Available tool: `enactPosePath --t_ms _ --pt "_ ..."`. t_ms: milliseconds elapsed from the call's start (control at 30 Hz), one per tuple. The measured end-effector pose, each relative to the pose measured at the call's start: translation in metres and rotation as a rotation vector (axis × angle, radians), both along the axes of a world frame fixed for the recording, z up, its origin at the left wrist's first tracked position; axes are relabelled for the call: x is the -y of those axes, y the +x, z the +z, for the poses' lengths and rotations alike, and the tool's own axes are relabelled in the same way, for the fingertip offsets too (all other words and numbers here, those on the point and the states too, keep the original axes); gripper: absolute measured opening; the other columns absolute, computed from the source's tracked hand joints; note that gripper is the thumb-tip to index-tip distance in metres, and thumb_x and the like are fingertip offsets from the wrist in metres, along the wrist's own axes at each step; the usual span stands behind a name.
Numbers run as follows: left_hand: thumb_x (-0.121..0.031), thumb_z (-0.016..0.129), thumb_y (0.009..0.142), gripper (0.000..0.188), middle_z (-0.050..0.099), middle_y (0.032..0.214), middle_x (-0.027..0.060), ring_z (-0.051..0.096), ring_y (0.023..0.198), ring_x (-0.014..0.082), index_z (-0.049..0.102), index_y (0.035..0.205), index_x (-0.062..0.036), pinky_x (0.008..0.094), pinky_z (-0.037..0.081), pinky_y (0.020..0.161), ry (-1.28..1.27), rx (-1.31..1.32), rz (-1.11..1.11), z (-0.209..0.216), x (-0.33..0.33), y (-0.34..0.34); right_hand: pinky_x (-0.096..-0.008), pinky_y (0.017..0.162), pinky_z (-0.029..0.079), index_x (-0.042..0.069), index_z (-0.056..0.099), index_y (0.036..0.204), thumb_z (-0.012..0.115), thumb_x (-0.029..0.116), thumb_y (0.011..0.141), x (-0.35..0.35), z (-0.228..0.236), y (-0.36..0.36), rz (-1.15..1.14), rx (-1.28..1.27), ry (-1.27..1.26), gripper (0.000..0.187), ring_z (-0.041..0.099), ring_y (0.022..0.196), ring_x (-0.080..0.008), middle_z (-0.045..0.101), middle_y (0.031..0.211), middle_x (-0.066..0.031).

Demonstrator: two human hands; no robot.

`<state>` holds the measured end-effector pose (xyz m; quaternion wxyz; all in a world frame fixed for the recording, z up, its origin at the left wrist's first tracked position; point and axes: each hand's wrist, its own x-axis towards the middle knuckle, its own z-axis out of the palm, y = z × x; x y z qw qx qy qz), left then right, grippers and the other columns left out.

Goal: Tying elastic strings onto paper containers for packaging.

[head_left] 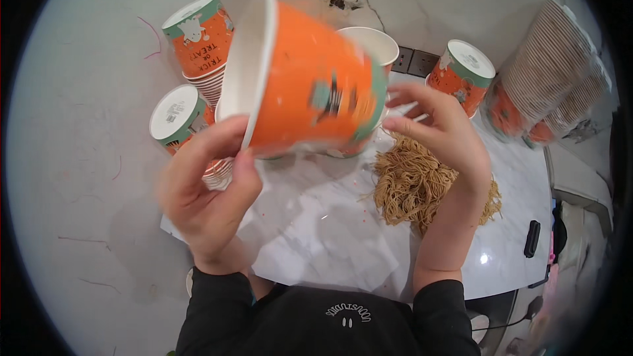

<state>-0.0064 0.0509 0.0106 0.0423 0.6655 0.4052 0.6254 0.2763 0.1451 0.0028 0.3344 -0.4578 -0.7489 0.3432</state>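
Note:
A large orange paper cup [316, 86] with a green band and white rim is tilted on its side in the air above the table, slightly blurred. My left hand [208, 188] pinches its rim between thumb and fingers. Beside the cup's base is my right hand [442, 125], its thumb and fingers apart. Whether its fingertips touch the base cannot be made out. A heap of tan, string-like strands [412, 184] lies on the table under my right forearm. Behind the held cup stands another cup [372, 43], its white inside showing; other cups there are partly hidden.
Upside-down cups [198, 36] stand in stacks at the left, one nearer stack topped by a cup [178, 115]. At the right are another upturned cup [461, 72] and long bagged cup stacks [547, 66]. A black object [532, 238] lies near the marble-patterned table's [316, 244] right edge.

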Motion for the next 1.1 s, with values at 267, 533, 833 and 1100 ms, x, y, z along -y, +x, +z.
enactPosePath --t_ms 267,533,833,1100 --pt "-0.001 0.065 0.081 0.022 0.070 0.080 0.0119 0.067 0.066 0.0255 0.074 0.101 -0.0007 0.0316 0.053 0.063 -0.426 -0.405 -0.102 0.007 0.005 0.006 -0.0347 0.067 0.055 0.004 0.077 0.079 0.080 0.011 0.066 -0.037 -0.062 0.004 0.048 0.688 -0.156 0.015 0.072 0.072 -0.0223 0.074 0.076 -0.0119" --pt "-0.001 0.070 0.081 0.031 0.073 0.085 0.0107 0.072 0.073 0.0219 0.072 0.111 -0.0047 0.0292 0.055 0.067 -0.385 -0.635 -0.080 -0.016 -0.023 0.001 -0.0379 0.068 0.056 0.006 0.078 0.077 0.082 0.012 0.064 -0.039 -0.090 0.005 0.030 0.926 -0.165 0.015 0.072 0.073 -0.0276 0.074 0.077 -0.0124" --pt "-0.011 0.079 0.076 0.056 0.073 0.096 0.0097 0.073 0.087 0.0214 0.064 0.129 -0.0106 0.0312 0.056 0.071 -0.631 -0.630 -0.590 0.003 -0.016 0.000 -0.0308 0.068 0.050 0.002 0.063 0.093 0.065 0.011 0.091 -0.013 -0.054 0.005 -0.017 0.302 -0.013 0.009 0.063 0.073 -0.0163 0.068 0.080 -0.0069" --pt "-0.005 0.078 0.078 0.046 0.073 0.104 0.0027 0.067 0.088 0.0098 0.069 0.123 -0.0054 0.0246 0.052 0.069 -0.614 -0.424 -0.476 -0.008 -0.034 -0.003 -0.0304 0.069 0.050 0.001 0.061 0.098 0.063 -0.002 0.090 0.097 0.016 -0.044 0.154 -0.249 0.139 0.009 0.061 0.075 -0.0187 0.060 0.086 -0.0080"
